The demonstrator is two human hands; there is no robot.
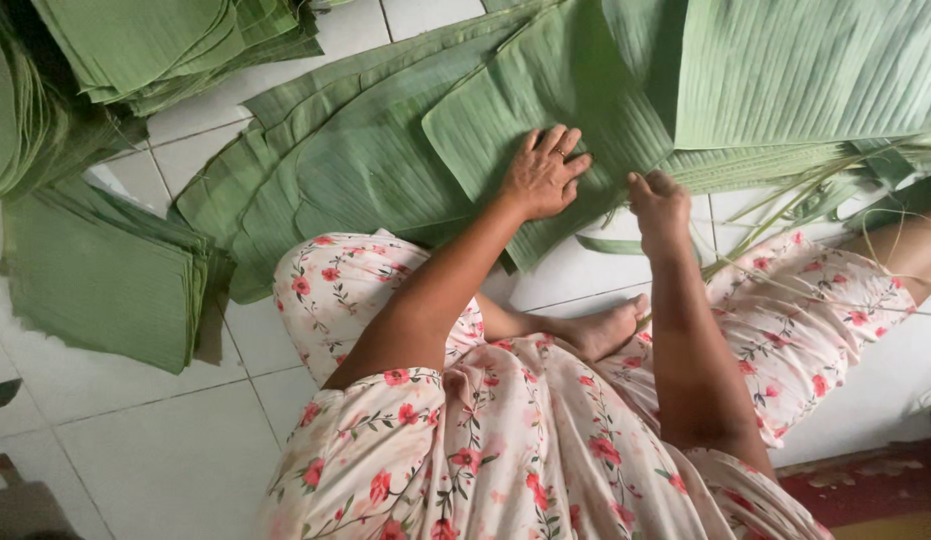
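Observation:
I sit on a white tiled floor with a large green banana leaf (545, 90) spread in front of me. My left hand (543, 172) lies flat on the leaf, fingers spread, pressing it down. My right hand (660, 200) is closed at the leaf's near edge, fingers curled as if pinching or holding something small; what is in it is hidden. More long leaves (345, 150) lie under and to the left of the top one.
Stacks of cut leaf sheets sit at the left (100, 270) and top left (165, 40). Leaf ribs and trimmings (815, 190) lie at the right. My bare foot (605, 325) and floral-clothed knees are below the hands. A red mat edge (865, 480) is at bottom right.

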